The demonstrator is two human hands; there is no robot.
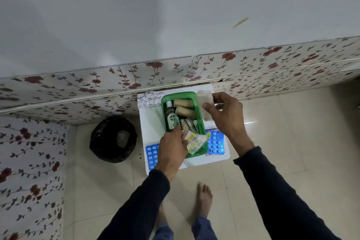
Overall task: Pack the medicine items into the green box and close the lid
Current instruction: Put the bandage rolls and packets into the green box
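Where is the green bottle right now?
In the head view, the green bottle lies inside the green box, along its left side, next to two tan rolls, with the left hand touching its near end.

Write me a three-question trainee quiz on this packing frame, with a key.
1. True or false: the green box has its lid on.
2. Which hand holds the white gauze pad? A) left B) right
3. Fill in: blue blister packs lie on the white table, ____ the box.

Key:
1. False: the box is open, with the Dettol bottle and two beige rolls inside.
2. B: the right hand holds it; the left hand holds a packet.
3. Outside.
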